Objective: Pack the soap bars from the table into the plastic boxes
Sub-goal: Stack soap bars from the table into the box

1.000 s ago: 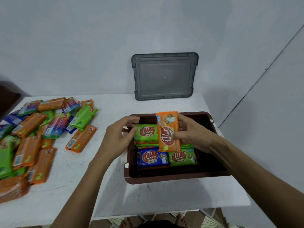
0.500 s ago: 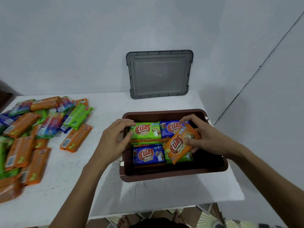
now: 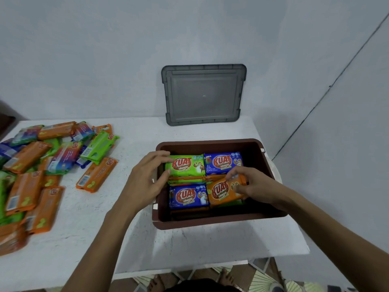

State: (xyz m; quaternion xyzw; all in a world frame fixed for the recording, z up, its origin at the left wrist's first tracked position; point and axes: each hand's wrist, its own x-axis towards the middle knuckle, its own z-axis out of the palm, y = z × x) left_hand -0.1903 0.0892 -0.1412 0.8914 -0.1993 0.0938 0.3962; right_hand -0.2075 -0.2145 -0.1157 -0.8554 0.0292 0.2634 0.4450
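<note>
Whereas the white table and the brown plastic box on its right part keep their places, the orange soap bar is different compared with one second ago. It is no longer upright above the box and lies almost flat in the near right corner, on top of other bars. The right hand pinches its right end between fingers and thumb. The left hand curls fingers and thumb around the left end of the green bar. I judge this bar is nearly placed and only the release remains.

Counted, there is one table, one box and one grey lid leaning on the wall. One loose pile on the table's left has roughly twenty bars; they overlap, so I cannot tell the exact number. Four bars show in the box's top layer: two blue bars, one green and one orange, with more beneath.
</note>
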